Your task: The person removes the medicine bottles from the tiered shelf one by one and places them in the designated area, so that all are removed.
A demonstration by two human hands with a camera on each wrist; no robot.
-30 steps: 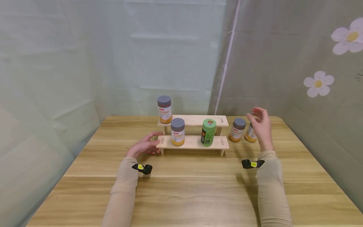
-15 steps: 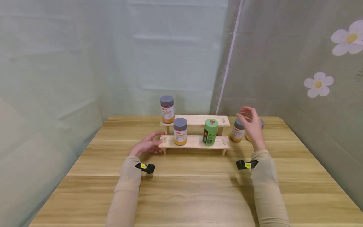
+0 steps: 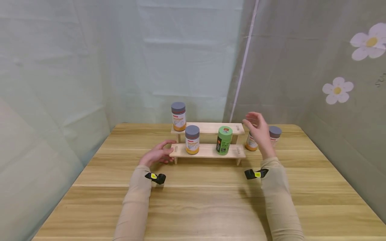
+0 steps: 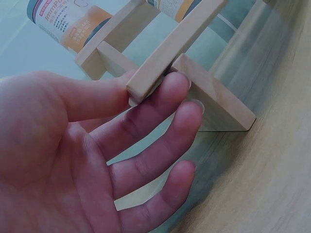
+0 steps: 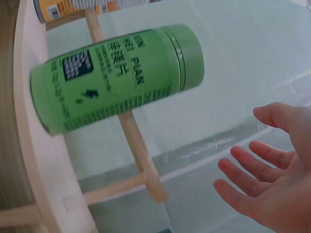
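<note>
A two-tier wooden shelf (image 3: 206, 152) stands on the table. My left hand (image 3: 156, 154) pinches the left end of its lower board between thumb and index finger, as the left wrist view shows. On that board are a grey-lidded jar (image 3: 192, 142) and a green jar (image 3: 223, 142). Another grey-lidded jar (image 3: 179, 117) occupies the upper tier's left end. My right hand (image 3: 260, 132) hovers with nothing in it, fingers loosely bent, right of the green jar and apart from it. Behind this hand, a third grey-lidded jar (image 3: 251, 143) is partly hidden.
One more grey-lidded jar (image 3: 275, 134) stands on the wooden table (image 3: 193, 204), right of the right hand and partly covered by it. A pale curtain (image 3: 193, 63) hangs behind the table, with a flowered grey cloth (image 3: 301, 67) on the right.
My right hand has moved left, from over the rightmost jar towards the green jar, uncovering the rightmost jar. The left hand keeps its place at the shelf; the view has shifted slightly.
</note>
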